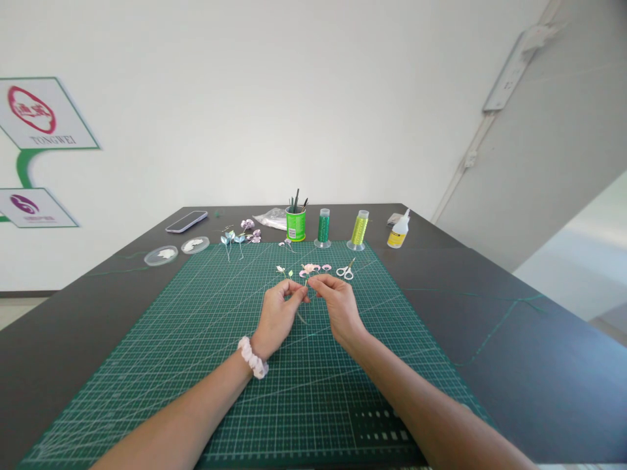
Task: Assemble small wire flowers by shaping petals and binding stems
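Observation:
Over the green cutting mat (235, 391), my left hand (281, 310) is closed in a pinch on the thin stem of a small peach-coloured flower (308, 268). The flower head shows just beyond the fingertips. My right hand (339, 305) meets it from the other side, thumb and forefinger pressed together at the stem; what lies between them is too small to make out. A thin pale strand (301, 318) hangs below my left fingers. Pink petals on wires (326, 267), a white bud (280, 269) and a small green leaf (290, 274) lie just past my hands.
White-handled scissors (345, 271) lie right of the flowers. Behind stand a green can of tools (296, 225), a green thread spool (323, 228), a yellow-green spool (359, 230) and a glue bottle (398, 231). Finished-looking blossoms (239, 239), shallow dishes (161, 256) and a phone (187, 221) are leftward.

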Tool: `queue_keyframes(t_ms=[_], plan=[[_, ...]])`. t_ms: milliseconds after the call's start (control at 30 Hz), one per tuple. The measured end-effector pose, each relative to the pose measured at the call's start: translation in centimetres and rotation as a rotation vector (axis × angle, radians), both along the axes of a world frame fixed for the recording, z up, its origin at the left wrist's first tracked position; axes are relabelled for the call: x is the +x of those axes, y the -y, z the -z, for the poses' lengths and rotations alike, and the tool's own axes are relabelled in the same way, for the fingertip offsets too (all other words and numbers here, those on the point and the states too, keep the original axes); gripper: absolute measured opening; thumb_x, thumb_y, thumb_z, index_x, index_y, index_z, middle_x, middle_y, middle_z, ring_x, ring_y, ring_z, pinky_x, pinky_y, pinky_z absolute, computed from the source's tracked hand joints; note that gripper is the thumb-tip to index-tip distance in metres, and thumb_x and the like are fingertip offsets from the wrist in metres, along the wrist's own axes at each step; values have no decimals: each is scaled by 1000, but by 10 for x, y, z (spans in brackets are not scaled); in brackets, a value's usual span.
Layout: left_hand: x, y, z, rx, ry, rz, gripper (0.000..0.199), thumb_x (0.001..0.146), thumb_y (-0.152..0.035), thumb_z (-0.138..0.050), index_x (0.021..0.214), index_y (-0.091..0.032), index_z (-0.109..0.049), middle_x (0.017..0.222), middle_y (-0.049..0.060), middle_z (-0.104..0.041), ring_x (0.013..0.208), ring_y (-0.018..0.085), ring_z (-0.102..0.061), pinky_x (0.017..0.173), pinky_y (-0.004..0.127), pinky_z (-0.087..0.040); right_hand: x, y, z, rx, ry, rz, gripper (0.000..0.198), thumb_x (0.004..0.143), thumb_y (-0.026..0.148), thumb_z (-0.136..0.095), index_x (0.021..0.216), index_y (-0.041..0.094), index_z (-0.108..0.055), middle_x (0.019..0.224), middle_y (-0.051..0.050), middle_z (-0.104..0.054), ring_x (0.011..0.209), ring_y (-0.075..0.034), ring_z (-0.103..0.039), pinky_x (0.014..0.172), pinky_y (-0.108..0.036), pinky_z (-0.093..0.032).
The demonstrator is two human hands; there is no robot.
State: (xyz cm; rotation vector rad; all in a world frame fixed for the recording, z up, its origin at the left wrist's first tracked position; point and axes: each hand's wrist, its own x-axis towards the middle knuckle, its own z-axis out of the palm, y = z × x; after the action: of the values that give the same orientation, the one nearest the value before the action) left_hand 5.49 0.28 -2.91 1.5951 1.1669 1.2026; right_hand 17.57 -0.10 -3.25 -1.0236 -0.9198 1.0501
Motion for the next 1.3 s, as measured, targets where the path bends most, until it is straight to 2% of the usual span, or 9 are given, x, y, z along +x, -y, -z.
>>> queue_keyframes(t_ms=[233,833,1300], plan=[[2,2,0,-73,101,18,20,78,-33,-61,66,-18,-63,65,1,-66,65,15,-55,67,28,-42,-1,0,-2,-20,-27,-7,12,60,30,-68,52,21,-66,58,1,-60,64,-16,-49,69,-32,-40],[3,1,3,-130,242,80,17,79,-32,-62,69,-18,-63,67,1,-64,73,17,-57,75,30,-44,0,1,-1,-14,-16,5,14,62,31,-70,53,20,-67,58,1,-60,64,-16,-49,68,-32,-40],[3,0,4,-192,339,101,16,76,-30,-65,67,-17,-64,67,1,-63,71,15,-55,77,29,-42,0,1,-3,-28,-42,9,13,60,31,-71,53,20,-68,60,0,-62,64,-15,-50,70,-32,-40]])
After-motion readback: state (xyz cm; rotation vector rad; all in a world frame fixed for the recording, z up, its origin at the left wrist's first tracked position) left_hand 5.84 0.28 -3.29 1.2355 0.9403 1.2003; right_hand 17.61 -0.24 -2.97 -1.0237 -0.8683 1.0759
